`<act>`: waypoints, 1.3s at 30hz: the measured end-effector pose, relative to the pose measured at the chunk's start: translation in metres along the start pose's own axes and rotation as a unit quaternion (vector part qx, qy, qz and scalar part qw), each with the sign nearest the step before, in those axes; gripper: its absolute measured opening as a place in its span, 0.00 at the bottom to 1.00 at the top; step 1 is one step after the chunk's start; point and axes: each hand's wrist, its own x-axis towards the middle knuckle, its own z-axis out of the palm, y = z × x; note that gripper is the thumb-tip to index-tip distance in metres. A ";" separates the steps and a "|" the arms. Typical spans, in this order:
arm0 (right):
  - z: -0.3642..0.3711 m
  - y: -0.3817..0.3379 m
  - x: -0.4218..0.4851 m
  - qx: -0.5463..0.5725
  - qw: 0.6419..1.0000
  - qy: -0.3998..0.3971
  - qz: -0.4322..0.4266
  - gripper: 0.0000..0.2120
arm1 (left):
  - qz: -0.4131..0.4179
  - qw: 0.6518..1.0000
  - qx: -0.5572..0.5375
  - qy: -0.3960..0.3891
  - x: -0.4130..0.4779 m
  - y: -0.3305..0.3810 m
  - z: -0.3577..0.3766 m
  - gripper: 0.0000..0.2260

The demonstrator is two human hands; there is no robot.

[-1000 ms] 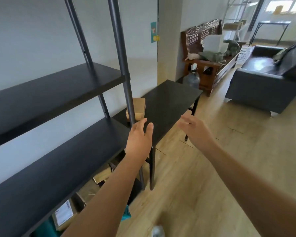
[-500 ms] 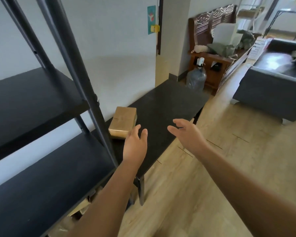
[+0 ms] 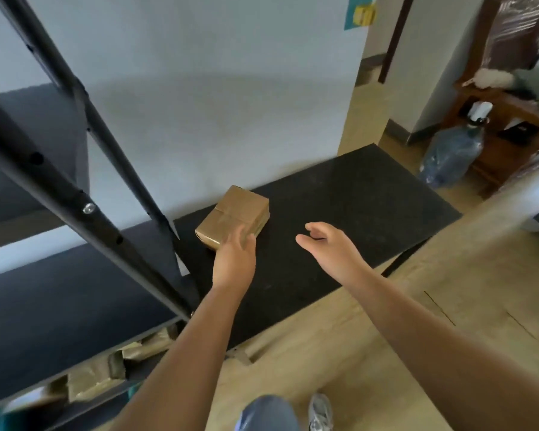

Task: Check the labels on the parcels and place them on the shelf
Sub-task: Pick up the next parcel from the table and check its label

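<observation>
Left hand (image 3: 234, 262) at parcel (image 3: 232, 215) near corner, fingers together – right hand (image 3: 330, 247) at 3 o'clock, fingers apart for two-handed lift.

There is a single view, from a wide-angle camera worn on the person's head, looking forward and steeply down along both bare forearms. It sits close: the left hand (image 3: 234, 262) and right hand (image 3: 330, 248) fill the middle, with the black rectangular tabletop (image 3: 355, 213) beyond them and the black metal shelf frame (image 3: 59, 188) looming large left of the hands. Straight edges bow near the borders.
</observation>
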 end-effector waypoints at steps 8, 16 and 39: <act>0.037 -0.007 0.059 -0.054 0.995 -0.086 0.018 0.25 | -0.051 0.992 0.102 0.050 0.059 -0.003 -0.014 0.21; 0.075 -0.017 0.099 -0.052 0.986 -0.155 0.043 0.27 | -0.072 0.977 0.198 0.031 0.122 -0.031 -0.014 0.25; 0.031 0.048 0.156 -0.125 0.965 -0.225 0.040 0.20 | -0.226 0.967 -0.046 0.111 0.050 -0.007 0.086 0.26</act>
